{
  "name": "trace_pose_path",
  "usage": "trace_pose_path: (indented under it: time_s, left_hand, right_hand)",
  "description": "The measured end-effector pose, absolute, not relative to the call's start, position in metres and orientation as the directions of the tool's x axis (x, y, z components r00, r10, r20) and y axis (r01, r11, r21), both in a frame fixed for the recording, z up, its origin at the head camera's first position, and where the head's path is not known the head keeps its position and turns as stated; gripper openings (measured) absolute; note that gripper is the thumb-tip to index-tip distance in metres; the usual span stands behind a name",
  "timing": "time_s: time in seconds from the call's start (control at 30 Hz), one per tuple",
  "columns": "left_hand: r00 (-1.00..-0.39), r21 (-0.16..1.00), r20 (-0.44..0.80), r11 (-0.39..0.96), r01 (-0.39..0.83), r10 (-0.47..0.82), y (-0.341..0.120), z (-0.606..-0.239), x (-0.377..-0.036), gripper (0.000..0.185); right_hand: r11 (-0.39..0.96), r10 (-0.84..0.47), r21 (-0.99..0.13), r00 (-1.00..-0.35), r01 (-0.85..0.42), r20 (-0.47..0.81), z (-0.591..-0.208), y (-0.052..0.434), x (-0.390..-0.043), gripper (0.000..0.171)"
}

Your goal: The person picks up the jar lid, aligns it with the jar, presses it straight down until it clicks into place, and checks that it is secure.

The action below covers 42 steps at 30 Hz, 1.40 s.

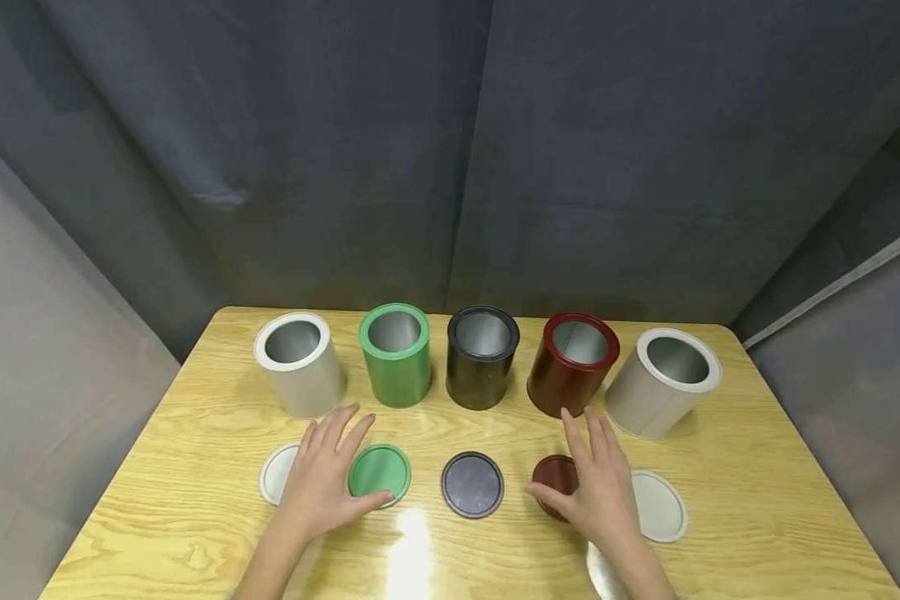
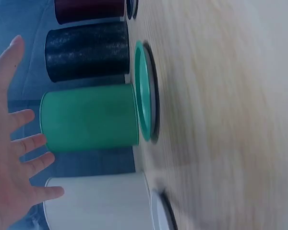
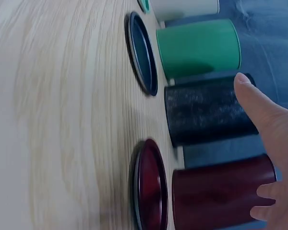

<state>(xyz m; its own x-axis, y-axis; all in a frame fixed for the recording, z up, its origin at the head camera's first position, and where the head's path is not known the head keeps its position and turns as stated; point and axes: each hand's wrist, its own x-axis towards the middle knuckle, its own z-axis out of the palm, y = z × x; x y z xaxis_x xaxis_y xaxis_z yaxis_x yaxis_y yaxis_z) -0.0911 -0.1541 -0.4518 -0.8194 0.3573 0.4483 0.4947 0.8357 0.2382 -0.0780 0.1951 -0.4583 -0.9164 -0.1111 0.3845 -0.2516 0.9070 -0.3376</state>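
Both hands flat over lids on wooden table [image 1: 757, 500], nothing grasped
Left hand [image 1: 322, 483] fingers spread, relaxed, between white lid [image 1: 276, 473] and green lid [image 1: 381, 472], thumb at its edge; right hand [image 1: 600, 492] released, partly over dark red lid [image 1: 553, 477], cans behind

The head camera looked forward and down from above the near edge of the bench [image 1: 195, 500], taking in a row of five open cans, the lids before them and a dark curtain behind. Each wrist camera sat low and close to the bench top, turned sideways so the cans appeared lying across the frame. The left wrist view faced the green can [image 2: 89, 120] and green lid [image 2: 144, 91]; the right faced the black can [image 3: 209, 110] and red can [image 3: 221, 194]. All three views shared the green and black cans.
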Motion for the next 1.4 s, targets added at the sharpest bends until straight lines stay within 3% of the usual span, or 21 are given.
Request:
trace_pose_path:
  time_s: [0.37,0.73,1.07,1.4]
  left_hand:
    - [-0.783,0.248,0.489,0.799,0.547,0.385,-0.176,-0.449,-0.088,0.098]
    - [-0.83,0.314,0.439,0.807,0.5,0.343,-0.198,-0.449,-0.082,0.103]
    - [-0.83,0.321,0.463,0.813,0.485,0.312,-0.222,-0.452,-0.077,0.102]
    - [-0.867,0.376,0.439,0.829,0.415,0.235,-0.245,-0.452,-0.071,0.106]
  right_hand:
    - [0.84,-0.184,-0.4,-0.885,-0.368,0.427,-0.46,0.167,-0.084,0.1]
    - [0.786,-0.199,-0.491,-0.905,-0.377,0.376,-0.458,0.147,-0.083,0.098]
    - [0.765,-0.234,-0.492,-0.892,-0.415,0.388,-0.458,0.129,-0.083,0.096]
    - [0.734,-0.287,-0.498,-0.876,-0.462,0.388,-0.458,0.106,-0.084,0.094]
